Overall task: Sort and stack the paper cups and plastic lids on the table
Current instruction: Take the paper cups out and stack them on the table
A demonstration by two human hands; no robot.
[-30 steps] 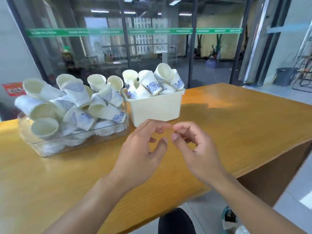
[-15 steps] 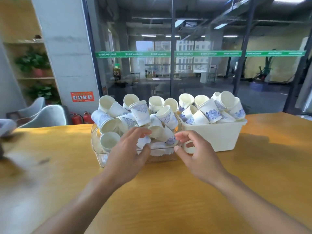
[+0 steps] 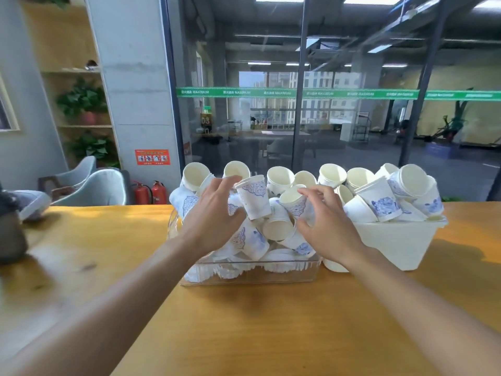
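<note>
The paper cups (image 3: 253,198) lie in a loose heap inside a clear tray (image 3: 249,274), straight ahead of both hands and a little further away, in the middle of the table (image 3: 244,327). The left hand (image 3: 214,215) is spread wide over the left part of the heap, with its fingers reaching around a cup that stands almost upright, mouth down; I cannot tell if it already touches it. The right hand (image 3: 325,223) is also wide, its fingertips at a tilted cup (image 3: 294,202) whose mouth looks up and to the left. Each hand has 1 cup close to it, so I judge neither is clearly nearer. A white tub (image 3: 401,242) with more cups stands just beside the tray on the right. I see no plastic lids for certain. The table is smooth yellow wood; behind it a glass wall shows an office hall, with chairs (image 3: 95,185) and 2 fire extinguishers (image 3: 151,192) far left
</note>
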